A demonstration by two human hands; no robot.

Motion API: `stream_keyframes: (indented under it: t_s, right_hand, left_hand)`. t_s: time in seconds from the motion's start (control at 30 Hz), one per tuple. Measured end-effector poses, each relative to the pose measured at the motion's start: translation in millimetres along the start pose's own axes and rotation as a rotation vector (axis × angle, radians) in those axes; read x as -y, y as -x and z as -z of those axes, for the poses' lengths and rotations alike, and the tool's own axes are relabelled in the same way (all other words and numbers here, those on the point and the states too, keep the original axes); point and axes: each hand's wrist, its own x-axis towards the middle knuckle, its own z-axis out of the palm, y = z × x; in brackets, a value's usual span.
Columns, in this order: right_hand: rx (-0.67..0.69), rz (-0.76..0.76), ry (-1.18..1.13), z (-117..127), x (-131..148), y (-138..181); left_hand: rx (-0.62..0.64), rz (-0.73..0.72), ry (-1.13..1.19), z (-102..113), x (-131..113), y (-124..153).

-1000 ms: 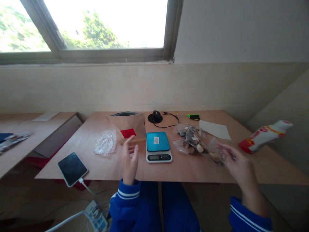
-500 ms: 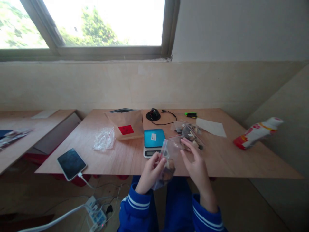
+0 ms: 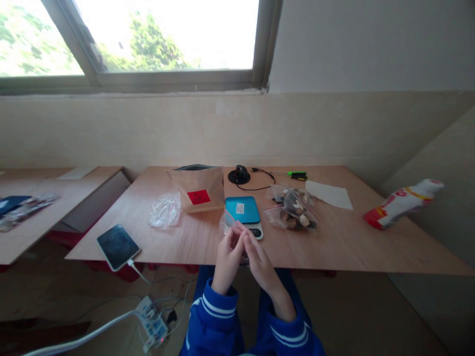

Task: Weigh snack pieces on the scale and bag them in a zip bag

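A: What are the two hands doing?

B: The left hand [image 3: 227, 256] and the right hand [image 3: 261, 263] meet at the fingertips, both pinching a clear zip bag [image 3: 226, 222]

A: Where exactly is that bag?

B: By the middle of the near edge of the surface [image 3: 319, 252], in front of the scale [image 3: 243, 210]. A corner with a red line pokes out past the fingers, toward the left; the hands hide most of the rest

A: Can you see what's in it?

B: Not really. A dark patch shows between the wrists, too small to make out

A: And to the right of the scale?

B: A heap of filled bags [image 3: 295, 215], with brown and pale pieces showing through. Past it lies a white sheet [image 3: 330, 195], and near the right edge there's a red and white bottle [image 3: 403, 203]

A: The other side?

B: A brown pouch [image 3: 195, 183] with a red label, crumpled clear plastic [image 3: 164, 211] beside it, and a dark-screened device [image 3: 118, 246] on a white cable [image 3: 138, 273] near the left corner of the near edge

A: Anything along the far edge?

B: A black round-based object [image 3: 240, 175] with a thin cord, then a green and black tool [image 3: 298, 175]
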Motion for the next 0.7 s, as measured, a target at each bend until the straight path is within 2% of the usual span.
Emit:
stream_keyframes:
  t_s: [0.23,0.5,0.7]
  right_hand:
    - [0.016,-0.052,-0.107,-6,-7,-3]
    - [0.047,-0.052,-0.232,-5,-13,-10]
    - [0.052,-0.052,-0.250,-8,-12,-11]
  left_hand:
    - [-0.050,-0.056,-0.239,7,-3,0]
    - [0.007,-0.030,-0.145,16,2,-3]
    - [-0.031,-0.046,-0.129,19,2,-3]
